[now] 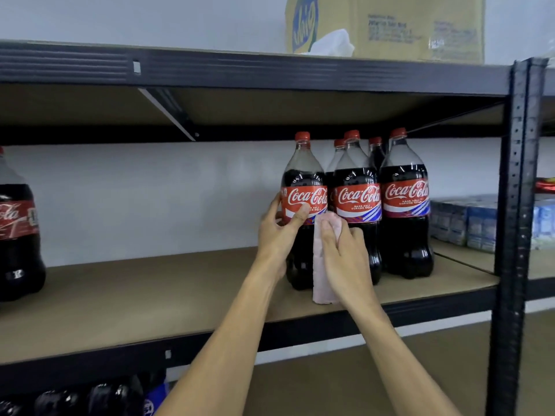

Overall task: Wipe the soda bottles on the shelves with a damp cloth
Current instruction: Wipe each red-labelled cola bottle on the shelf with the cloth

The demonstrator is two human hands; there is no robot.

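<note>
Several cola bottles with red caps and red labels stand in a cluster at the right of the middle shelf (pixel 150 298). My left hand (pixel 277 232) grips the leftmost bottle (pixel 304 187) around its label, thumb across the front. My right hand (pixel 342 250) holds a pale pink cloth (pixel 321 280) against the lower right side of that bottle; the cloth hangs down to the shelf board. The neighbouring bottle (pixel 357 199) stands just behind my right hand, and a third front bottle (pixel 405 199) is to its right. More bottles stand behind them.
Another cola bottle (pixel 18 235) stands at the far left of the shelf. A black upright post (pixel 513 205) bounds the right side, with blue-white packs (pixel 462 220) beyond. A yellow carton (pixel 390 25) sits on the top shelf. Dark bottles (pixel 90 400) fill the shelf below.
</note>
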